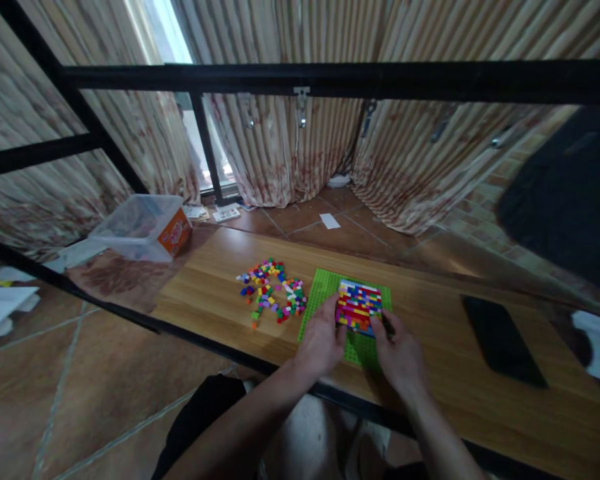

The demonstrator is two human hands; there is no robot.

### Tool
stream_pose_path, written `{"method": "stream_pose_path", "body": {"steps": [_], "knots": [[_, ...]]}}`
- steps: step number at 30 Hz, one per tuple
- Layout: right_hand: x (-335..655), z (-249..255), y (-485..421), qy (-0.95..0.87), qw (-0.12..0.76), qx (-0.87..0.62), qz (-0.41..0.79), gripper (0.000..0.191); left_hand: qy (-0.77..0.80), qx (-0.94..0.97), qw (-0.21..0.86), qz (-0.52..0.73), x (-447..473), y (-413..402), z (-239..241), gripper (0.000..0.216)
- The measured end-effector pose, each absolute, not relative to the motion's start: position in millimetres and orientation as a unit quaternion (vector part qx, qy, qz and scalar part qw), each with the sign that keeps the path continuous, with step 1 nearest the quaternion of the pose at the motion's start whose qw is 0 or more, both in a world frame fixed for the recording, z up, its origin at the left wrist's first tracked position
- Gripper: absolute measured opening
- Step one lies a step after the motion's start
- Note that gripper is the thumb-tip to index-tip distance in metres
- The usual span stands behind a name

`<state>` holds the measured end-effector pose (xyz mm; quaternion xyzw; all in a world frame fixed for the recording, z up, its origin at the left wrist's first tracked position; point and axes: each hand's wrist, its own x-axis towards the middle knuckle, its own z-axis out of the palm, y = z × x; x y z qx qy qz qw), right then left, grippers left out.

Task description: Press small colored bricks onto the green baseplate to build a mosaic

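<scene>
A green baseplate (325, 290) lies on the wooden table (445, 373). On it sits a block of multicoloured bricks (359, 304) in stacked rows. My left hand (321, 341) rests on the plate's left part, fingers curled against the left side of the brick block. My right hand (399, 355) is at the block's lower right corner, its fingers bent and touching the bricks. A loose pile of small coloured bricks (271, 291) lies on the table just left of the plate, apart from both hands.
A black phone (501, 340) lies flat on the table to the right. A clear plastic box (143, 227) with an orange label stands at the table's far left. A black metal frame (330, 77) crosses above. Curtains hang behind, and papers lie on the tiled floor.
</scene>
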<state>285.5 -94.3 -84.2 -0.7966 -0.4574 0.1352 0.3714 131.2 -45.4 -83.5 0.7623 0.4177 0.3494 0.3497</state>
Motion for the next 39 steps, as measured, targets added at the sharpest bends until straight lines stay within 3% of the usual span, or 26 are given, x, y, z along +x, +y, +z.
{"method": "stream_pose_path", "body": {"steps": [5,11,19,25,30,39], "knots": [[293,-82,-93,-0.456,0.387,-0.793,0.114,0.065,0.429,0.763,0.326,0.357,121,-44,-74,0.061],[276,-68,-94,-0.473,0.471,-0.744,0.005,0.049,0.497,0.734,0.275,0.372,94,-30,-60,0.053],[226,-69,-83,-0.624,0.487,-0.611,-0.016,0.026,0.556,0.759,0.096,0.324,44,17,-59,0.035],[201,-81,-74,-0.674,0.44,-0.593,-0.002,0.028,0.54,0.802,0.031,0.253,20,45,-70,0.045],[174,-87,-59,-0.682,0.414,-0.598,0.074,0.041,0.538,0.816,0.019,0.212,24,49,-73,0.043],[147,-92,-18,-0.645,0.404,-0.631,0.151,0.055,0.54,0.808,0.034,0.235,25,52,-70,0.033]]}}
